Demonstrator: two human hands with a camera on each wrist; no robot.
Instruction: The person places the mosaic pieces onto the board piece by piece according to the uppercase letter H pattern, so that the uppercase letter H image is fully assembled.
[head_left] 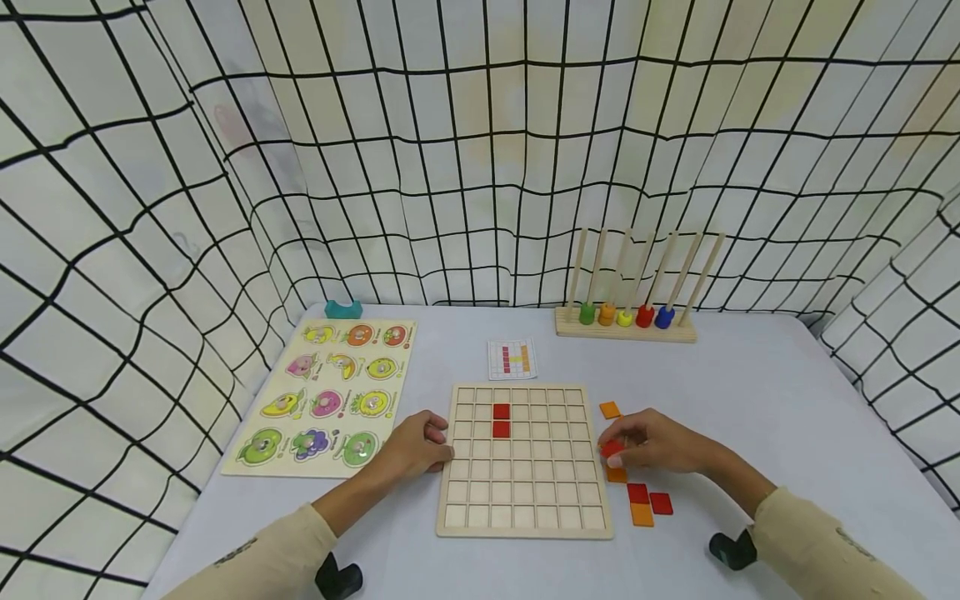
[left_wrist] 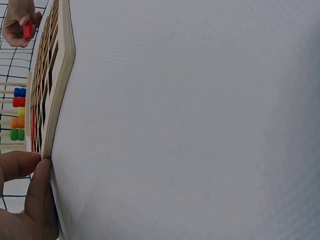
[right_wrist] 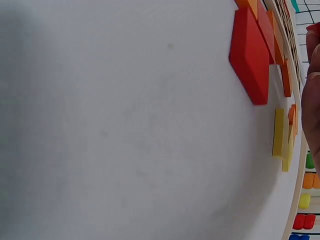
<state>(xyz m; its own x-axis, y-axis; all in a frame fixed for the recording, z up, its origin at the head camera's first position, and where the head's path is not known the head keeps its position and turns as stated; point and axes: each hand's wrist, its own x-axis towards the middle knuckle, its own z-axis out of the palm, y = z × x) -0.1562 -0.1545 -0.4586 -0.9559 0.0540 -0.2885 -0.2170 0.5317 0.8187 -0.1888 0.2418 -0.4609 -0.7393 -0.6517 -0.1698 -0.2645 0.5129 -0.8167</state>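
Note:
A wooden grid board (head_left: 525, 493) lies flat on the table, with two red tiles (head_left: 501, 411) one below the other in its upper-left cells. My left hand (head_left: 415, 443) pinches the board's left edge; the left wrist view shows thumb and finger (left_wrist: 36, 200) at that rim. Beyond the board's right edge, my right hand (head_left: 654, 442) holds a red square tile (head_left: 612, 448) between thumb and fingers, raised off the table in the left wrist view. Loose orange (head_left: 641, 514) and red tiles (head_left: 662, 503) lie beneath and near it. Yellow tiles (right_wrist: 278, 132) show only in the right wrist view.
A small printed pattern card (head_left: 512, 360) lies behind the board. To the left is a fruit puzzle board (head_left: 341, 425), with a teal piece (head_left: 343, 310) behind it. A peg stand (head_left: 626, 332) with coloured beads stands at the back right. Black-gridded white cloth walls (head_left: 480, 167) surround the table.

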